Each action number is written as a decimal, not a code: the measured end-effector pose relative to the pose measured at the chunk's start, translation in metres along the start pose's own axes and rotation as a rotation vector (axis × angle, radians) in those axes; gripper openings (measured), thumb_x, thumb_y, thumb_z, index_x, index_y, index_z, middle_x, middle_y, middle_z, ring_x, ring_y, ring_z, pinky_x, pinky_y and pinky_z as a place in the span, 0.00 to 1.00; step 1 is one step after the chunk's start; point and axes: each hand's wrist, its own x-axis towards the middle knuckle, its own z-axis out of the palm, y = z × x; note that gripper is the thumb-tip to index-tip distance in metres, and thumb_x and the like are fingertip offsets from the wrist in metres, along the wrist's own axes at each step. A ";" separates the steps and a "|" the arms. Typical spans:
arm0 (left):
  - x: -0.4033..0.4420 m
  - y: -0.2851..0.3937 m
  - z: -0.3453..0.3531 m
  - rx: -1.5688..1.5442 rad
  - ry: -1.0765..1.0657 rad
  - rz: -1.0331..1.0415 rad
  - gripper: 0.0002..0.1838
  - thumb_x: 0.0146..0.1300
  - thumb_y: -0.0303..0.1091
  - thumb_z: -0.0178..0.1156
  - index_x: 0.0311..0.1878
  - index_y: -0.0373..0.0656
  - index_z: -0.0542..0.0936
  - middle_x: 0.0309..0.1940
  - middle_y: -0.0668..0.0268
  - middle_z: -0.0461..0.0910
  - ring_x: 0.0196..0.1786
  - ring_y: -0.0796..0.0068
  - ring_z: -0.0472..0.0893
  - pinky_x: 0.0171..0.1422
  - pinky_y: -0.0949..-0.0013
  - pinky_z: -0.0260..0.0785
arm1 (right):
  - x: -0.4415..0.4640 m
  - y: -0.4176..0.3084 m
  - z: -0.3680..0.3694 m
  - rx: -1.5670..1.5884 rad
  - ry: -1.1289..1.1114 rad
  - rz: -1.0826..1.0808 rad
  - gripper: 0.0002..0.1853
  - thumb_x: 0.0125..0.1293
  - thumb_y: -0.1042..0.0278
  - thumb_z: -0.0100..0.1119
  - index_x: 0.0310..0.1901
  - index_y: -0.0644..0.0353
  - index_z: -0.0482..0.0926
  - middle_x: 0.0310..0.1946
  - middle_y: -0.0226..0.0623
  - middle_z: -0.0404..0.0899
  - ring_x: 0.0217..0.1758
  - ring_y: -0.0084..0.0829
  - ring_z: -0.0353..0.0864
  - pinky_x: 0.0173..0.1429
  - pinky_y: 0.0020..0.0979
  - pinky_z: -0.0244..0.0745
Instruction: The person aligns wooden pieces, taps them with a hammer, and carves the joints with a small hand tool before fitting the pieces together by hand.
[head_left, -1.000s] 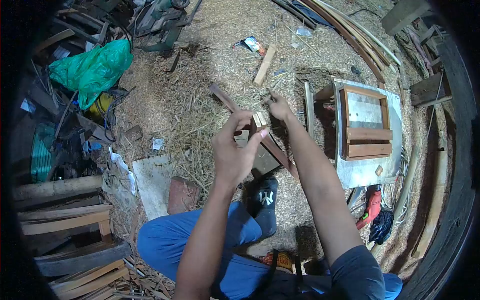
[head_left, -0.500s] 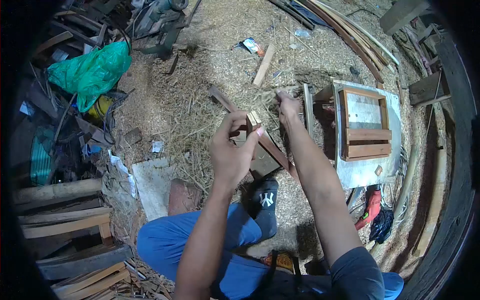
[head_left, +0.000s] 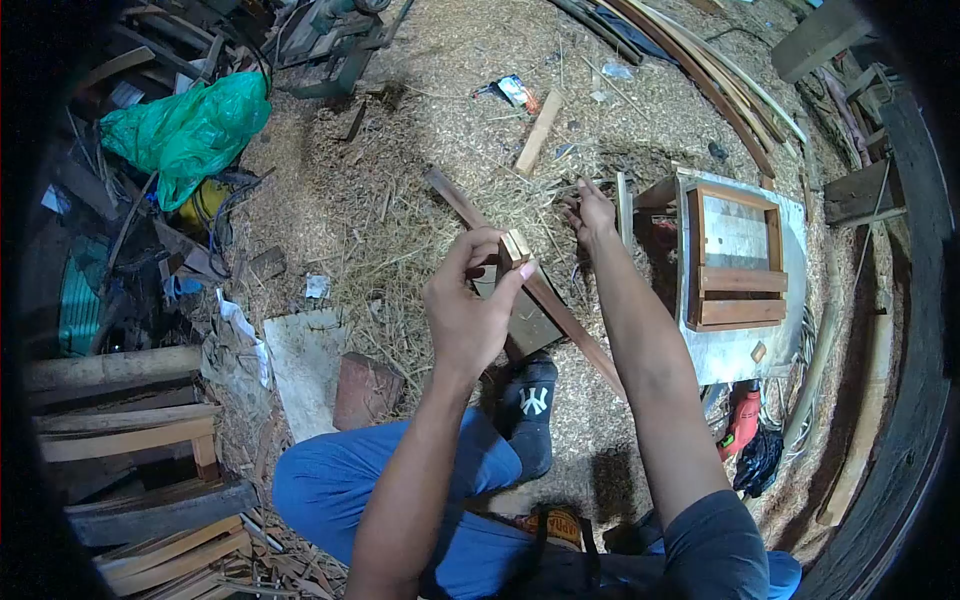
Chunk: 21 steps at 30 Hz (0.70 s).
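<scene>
Between the thumb and fingers of my left hand (head_left: pixel 470 300) are small pieces of wood (head_left: pixel 516 246), held together with their pale ends facing up. Below them a long, thin dark wood strip (head_left: pixel 570 325) runs diagonally, over a flat block (head_left: pixel 525 320) on the ground. My right hand (head_left: pixel 592 212) is low over the straw and shavings, right of the wood pieces, with its fingers apart and nothing visible in them. Close to its right side stands a narrow upright board (head_left: pixel 624 210).
A wooden frame (head_left: pixel 740 310) lies on a metal-topped surface (head_left: pixel 735 365) at the right, with a red power tool (head_left: pixel 742 425) below. A loose wood piece (head_left: pixel 540 132) lies ahead. At the left are a green plastic bag (head_left: pixel 190 135) and a reddish block (head_left: pixel 366 393).
My right hand has moved to the right over the straw, towards the upright board. My left hand still holds the wood pieces in nearly the same place.
</scene>
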 end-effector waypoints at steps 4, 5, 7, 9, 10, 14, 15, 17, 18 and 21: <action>0.004 -0.009 0.008 0.010 0.024 -0.019 0.19 0.61 0.24 0.73 0.54 0.38 0.80 0.45 0.63 0.88 0.49 0.75 0.86 0.60 0.67 0.76 | 0.006 0.003 0.003 0.025 0.049 -0.167 0.12 0.68 0.78 0.68 0.53 0.67 0.84 0.38 0.35 0.86 0.40 0.27 0.82 0.47 0.29 0.79; 0.005 -0.010 0.009 0.011 0.022 -0.016 0.19 0.61 0.24 0.73 0.54 0.38 0.80 0.45 0.63 0.88 0.49 0.75 0.86 0.60 0.67 0.76 | 0.007 0.005 0.007 0.029 0.050 -0.169 0.12 0.68 0.78 0.68 0.53 0.67 0.84 0.38 0.35 0.86 0.40 0.27 0.82 0.47 0.29 0.79; 0.004 -0.007 0.011 0.072 0.039 0.090 0.18 0.63 0.25 0.72 0.55 0.38 0.79 0.44 0.63 0.88 0.49 0.74 0.85 0.61 0.67 0.75 | 0.001 0.006 0.017 -0.112 0.110 -0.678 0.09 0.66 0.81 0.67 0.47 0.68 0.83 0.39 0.36 0.85 0.39 0.26 0.81 0.47 0.28 0.78; 0.004 -0.003 0.015 0.031 0.070 0.084 0.18 0.64 0.25 0.71 0.55 0.37 0.79 0.44 0.63 0.87 0.49 0.74 0.85 0.60 0.67 0.75 | -0.021 -0.006 0.022 -0.232 0.093 -0.779 0.22 0.67 0.81 0.65 0.61 0.67 0.71 0.45 0.40 0.83 0.42 0.28 0.81 0.52 0.29 0.77; 0.003 -0.001 0.015 -0.008 0.108 0.072 0.18 0.65 0.25 0.70 0.56 0.37 0.78 0.44 0.63 0.86 0.49 0.74 0.84 0.60 0.67 0.75 | -0.029 -0.011 0.028 -0.196 0.119 -0.775 0.23 0.69 0.81 0.64 0.63 0.68 0.68 0.46 0.41 0.83 0.44 0.28 0.82 0.53 0.29 0.77; -0.003 0.014 0.011 0.010 0.147 0.073 0.17 0.66 0.24 0.68 0.56 0.37 0.77 0.45 0.61 0.85 0.48 0.74 0.84 0.59 0.67 0.75 | -0.088 -0.052 0.037 -0.067 -0.040 -0.813 0.23 0.72 0.83 0.58 0.65 0.72 0.64 0.46 0.44 0.84 0.47 0.30 0.85 0.54 0.29 0.78; -0.005 0.017 0.011 0.021 0.142 0.064 0.16 0.67 0.23 0.68 0.56 0.37 0.76 0.45 0.60 0.85 0.48 0.73 0.84 0.58 0.67 0.75 | -0.096 -0.059 0.035 -0.066 -0.042 -0.827 0.23 0.72 0.83 0.58 0.65 0.72 0.64 0.46 0.44 0.84 0.47 0.30 0.85 0.54 0.29 0.78; -0.010 0.022 0.012 0.021 0.141 0.065 0.16 0.67 0.23 0.67 0.55 0.36 0.76 0.46 0.59 0.85 0.48 0.72 0.84 0.58 0.67 0.75 | -0.113 -0.076 0.030 -0.014 -0.163 -0.831 0.24 0.73 0.85 0.54 0.68 0.75 0.62 0.46 0.46 0.84 0.47 0.31 0.87 0.54 0.27 0.79; -0.012 0.022 0.013 0.004 0.161 0.152 0.16 0.67 0.23 0.67 0.55 0.36 0.76 0.45 0.59 0.85 0.48 0.70 0.84 0.58 0.66 0.75 | -0.137 -0.090 0.029 0.008 -0.160 -0.835 0.26 0.74 0.84 0.56 0.69 0.77 0.61 0.43 0.44 0.83 0.45 0.30 0.87 0.53 0.26 0.80; -0.022 0.034 0.013 -0.059 0.163 0.249 0.15 0.67 0.23 0.67 0.54 0.36 0.75 0.44 0.58 0.84 0.48 0.68 0.85 0.58 0.65 0.75 | -0.170 -0.118 0.010 0.064 -0.229 -0.906 0.27 0.74 0.83 0.57 0.70 0.78 0.60 0.42 0.42 0.82 0.44 0.32 0.88 0.53 0.28 0.81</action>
